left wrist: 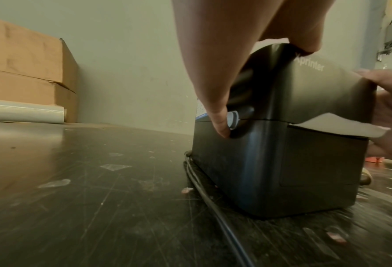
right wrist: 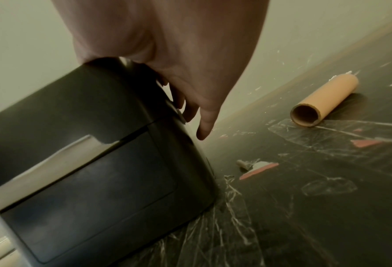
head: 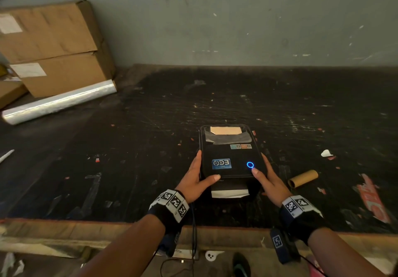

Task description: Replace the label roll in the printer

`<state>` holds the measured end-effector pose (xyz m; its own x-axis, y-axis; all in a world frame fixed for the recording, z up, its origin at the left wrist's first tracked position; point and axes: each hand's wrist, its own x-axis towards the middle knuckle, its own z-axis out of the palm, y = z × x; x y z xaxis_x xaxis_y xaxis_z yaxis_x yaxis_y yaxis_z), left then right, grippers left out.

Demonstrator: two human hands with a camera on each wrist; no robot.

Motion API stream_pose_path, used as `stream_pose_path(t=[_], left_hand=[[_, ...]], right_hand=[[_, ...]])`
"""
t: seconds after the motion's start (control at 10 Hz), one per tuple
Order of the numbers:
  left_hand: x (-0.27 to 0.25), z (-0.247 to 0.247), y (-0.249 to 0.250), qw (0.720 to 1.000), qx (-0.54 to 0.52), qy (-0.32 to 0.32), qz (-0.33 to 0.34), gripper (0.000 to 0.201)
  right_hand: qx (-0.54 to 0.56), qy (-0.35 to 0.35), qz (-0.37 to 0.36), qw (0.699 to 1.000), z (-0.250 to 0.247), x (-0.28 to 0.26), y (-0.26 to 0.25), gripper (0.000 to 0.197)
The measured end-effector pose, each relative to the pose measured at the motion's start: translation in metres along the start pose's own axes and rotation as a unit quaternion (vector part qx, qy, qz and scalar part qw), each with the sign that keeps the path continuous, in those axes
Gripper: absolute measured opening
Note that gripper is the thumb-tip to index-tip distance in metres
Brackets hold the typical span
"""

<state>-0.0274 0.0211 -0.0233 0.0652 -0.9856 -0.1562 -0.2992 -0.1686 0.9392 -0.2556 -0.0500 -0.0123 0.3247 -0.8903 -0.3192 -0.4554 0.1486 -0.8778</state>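
The black label printer [head: 228, 160] stands on the dark table [head: 129, 147] with its lid down and a blue ring light [head: 250, 164] lit on top. A white label strip [head: 229, 193] sticks out of its front slot. My left hand [head: 199, 175] grips the left side, with the thumb on the lid's front edge and a fingertip [left wrist: 222, 124] on the grey side latch [left wrist: 234, 119]. My right hand [head: 266, 177] grips the right side, its thumb beside the light and its fingers [right wrist: 204, 115] pointing down the side. An empty cardboard core [head: 303, 178] lies to the right.
Stacked cardboard boxes [head: 53, 46] and a roll of clear film [head: 58, 102] sit at the back left against the wall. A black cable [left wrist: 213, 204] runs along the printer's left side. Tape scraps and red bits litter the table; its front edge [head: 193, 225] is near me.
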Motion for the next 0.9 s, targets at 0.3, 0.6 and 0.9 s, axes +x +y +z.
stream_pose_path(t=[0.3, 0.6, 0.9], left_hand=[[0.001, -0.001, 0.0, 1.0, 0.0, -0.003, -0.007, 0.1], [-0.001, -0.001, 0.003, 1.0, 0.001, -0.003, -0.016, 0.097], [-0.018, 0.002, -0.001, 0.998, -0.03, 0.055, -0.012, 0.074]], right_hand=[[-0.008, -0.011, -0.003, 1.0, -0.002, 0.003, 0.002, 0.075], [-0.02, -0.017, 0.001, 1.0, -0.004, 0.003, 0.0, 0.076], [-0.185, 0.0, -0.024, 0.982, -0.011, 0.0, -0.009, 0.069]])
